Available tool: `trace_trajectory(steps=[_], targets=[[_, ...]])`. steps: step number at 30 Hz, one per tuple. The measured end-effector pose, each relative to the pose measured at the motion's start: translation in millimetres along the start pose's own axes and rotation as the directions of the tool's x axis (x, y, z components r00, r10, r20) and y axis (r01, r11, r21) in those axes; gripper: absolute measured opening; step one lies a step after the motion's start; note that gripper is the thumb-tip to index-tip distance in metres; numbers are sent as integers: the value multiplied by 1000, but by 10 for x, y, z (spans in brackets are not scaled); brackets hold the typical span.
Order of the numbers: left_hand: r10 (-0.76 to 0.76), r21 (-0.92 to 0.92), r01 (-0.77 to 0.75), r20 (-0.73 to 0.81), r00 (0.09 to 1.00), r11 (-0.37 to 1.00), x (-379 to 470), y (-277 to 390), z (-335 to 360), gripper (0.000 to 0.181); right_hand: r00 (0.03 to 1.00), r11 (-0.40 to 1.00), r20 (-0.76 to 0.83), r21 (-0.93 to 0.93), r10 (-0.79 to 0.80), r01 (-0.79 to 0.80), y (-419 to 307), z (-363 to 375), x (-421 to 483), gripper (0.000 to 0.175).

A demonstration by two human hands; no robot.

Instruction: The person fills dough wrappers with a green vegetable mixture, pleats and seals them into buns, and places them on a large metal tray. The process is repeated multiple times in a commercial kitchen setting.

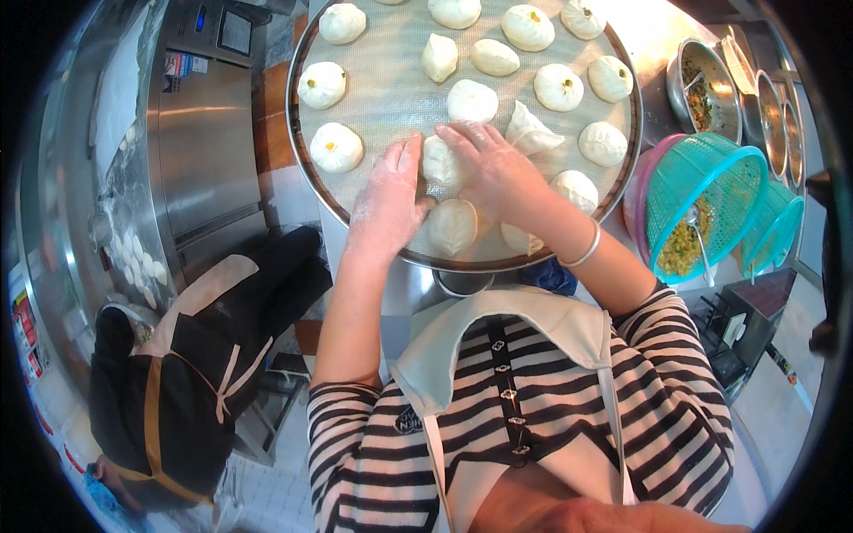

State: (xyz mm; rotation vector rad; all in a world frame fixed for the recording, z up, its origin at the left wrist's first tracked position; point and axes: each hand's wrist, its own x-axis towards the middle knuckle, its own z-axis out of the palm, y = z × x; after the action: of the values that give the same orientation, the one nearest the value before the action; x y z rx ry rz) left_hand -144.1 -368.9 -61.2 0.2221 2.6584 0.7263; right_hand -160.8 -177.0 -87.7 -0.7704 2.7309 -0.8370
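A round, mesh-lined metal tray (386, 100) lies before me, bearing several pale dough buns and dumplings. My left hand (392, 193), dusted with flour, rests beside a pleated bun (441, 162) with thumb and fingers apart. On that bun's other side, my right hand (496, 170) curves over its right edge; whether it grips the bun is unclear. A leaf-pleated bun (453, 226) sits just below both hands. Beyond the right fingertips is a smooth round bun (472, 101), and a folded triangular dumpling (532, 130) is right of it. My right forearm partly covers another bun (522, 238).
Right of the tray stand a turquoise plastic basket (753, 174), chopped filling (683, 243) with a spoon (700, 243), and a steel bowl (730, 110) of filling. At left, a co-worker in dark clothes (190, 400) bends near a steel machine (206, 140) and a floured counter with dough pieces (136, 263).
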Motion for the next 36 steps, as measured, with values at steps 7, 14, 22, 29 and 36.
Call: trace_trajectory(steps=[7,14,22,29,36], targets=[[132,-130,-134,-20,991,982,163,-55,150,79,990,978,-20,156,143,-138,-20,154,-43,78],[82,-210,-95,-69,994,973,56,-156,68,76,982,949,-55,270,181,-160,57,-72,-228,74],[87,-173,-115,-159,983,978,-122,-195,-7,70,975,935,38,279,217,-219,68,-206,-376,69],[83,-145,-103,-138,987,984,-36,-176,139,65,964,916,54,302,262,-265,25,-18,-367,75],[97,-142,-119,-152,984,983,33,-88,276,65,967,880,1,413,257,-234,-28,137,-246,82]])
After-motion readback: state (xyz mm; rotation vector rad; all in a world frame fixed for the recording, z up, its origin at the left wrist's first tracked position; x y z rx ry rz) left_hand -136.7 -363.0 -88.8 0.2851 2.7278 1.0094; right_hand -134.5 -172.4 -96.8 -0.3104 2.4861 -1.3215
